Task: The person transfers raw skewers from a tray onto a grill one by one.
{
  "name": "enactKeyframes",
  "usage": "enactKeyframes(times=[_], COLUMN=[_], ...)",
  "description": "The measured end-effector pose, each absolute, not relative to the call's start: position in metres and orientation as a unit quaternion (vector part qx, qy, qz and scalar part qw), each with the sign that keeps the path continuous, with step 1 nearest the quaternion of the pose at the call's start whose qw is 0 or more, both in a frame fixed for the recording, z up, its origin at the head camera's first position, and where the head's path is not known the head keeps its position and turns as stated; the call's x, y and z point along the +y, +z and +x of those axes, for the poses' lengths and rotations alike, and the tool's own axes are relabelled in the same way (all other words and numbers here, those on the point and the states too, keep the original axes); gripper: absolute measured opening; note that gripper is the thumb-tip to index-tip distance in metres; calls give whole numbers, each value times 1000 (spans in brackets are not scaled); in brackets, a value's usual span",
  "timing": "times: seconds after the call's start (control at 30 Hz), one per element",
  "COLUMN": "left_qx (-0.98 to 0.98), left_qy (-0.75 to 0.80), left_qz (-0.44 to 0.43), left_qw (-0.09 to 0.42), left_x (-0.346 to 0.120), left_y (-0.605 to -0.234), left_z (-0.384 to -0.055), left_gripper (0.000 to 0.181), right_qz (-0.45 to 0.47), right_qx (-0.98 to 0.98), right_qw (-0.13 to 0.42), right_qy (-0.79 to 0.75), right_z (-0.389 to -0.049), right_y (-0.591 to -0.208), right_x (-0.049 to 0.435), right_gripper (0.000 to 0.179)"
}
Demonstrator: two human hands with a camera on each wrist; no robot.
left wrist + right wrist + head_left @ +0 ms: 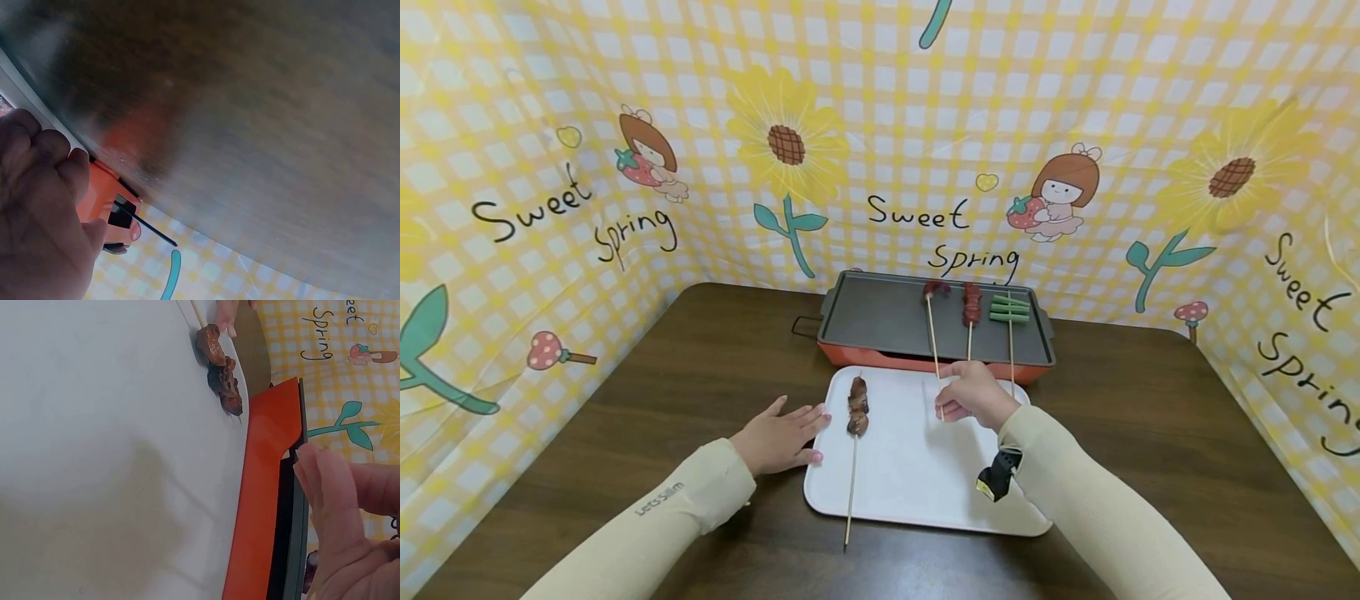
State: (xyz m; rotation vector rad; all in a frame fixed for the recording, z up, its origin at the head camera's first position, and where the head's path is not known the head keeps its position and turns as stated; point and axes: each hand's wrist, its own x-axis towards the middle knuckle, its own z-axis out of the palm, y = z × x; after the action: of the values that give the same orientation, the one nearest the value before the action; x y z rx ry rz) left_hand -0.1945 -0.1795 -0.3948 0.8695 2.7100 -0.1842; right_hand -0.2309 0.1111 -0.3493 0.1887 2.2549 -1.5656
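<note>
Spreading behind everything, a yellow-and-white checked cloth [880,125] is showing sunflowers, small figures with strawberries and the words "Sweet Spring". Below it, a dark brown wooden tabletop [625,400] is filling the foreground and carrying the rest. A griddle [872,312] with a grey plate and an orange-red base is sitting at the back, close to the cloth. Just in front of it, a white tray [917,483] with rounded corners is lying flat. Beige sleeves [655,517] are reaching in from the near side, the left one bearing dark lettering. The left hand [780,439] is resting at the tray's left edge, its grip loose and wide, with fingers extended onto the rim. The right hand [976,396] is hovering over the tray's far right part, its grip narrow, pinching the bare stick of a dark red skewer [931,321]; that skewer's food end is lying over the griddle plate, though whether it is touching is hard to tell. A brown meat skewer [857,408] is lying on the tray's left side, its stick projecting past the near rim. A green skewer [1010,309] and a bright red skewer [972,305] are resting side by side on the griddle's right part, sticks pointing nearward.
</note>
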Motion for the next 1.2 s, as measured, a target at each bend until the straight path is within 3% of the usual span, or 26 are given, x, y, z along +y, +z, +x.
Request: enactKeyframes(times=[1.2], left_qx=[940], left_qy=[-53], left_qz=[304], left_qw=[149], left_x=[-180], left_y=[-395], left_z=[-196], left_gripper=[64], right_qz=[29], right_qx=[843], right_qw=[172], right_qy=[-509], right_z=[-221], right_y=[-358], right_x=[107], right_gripper=[41])
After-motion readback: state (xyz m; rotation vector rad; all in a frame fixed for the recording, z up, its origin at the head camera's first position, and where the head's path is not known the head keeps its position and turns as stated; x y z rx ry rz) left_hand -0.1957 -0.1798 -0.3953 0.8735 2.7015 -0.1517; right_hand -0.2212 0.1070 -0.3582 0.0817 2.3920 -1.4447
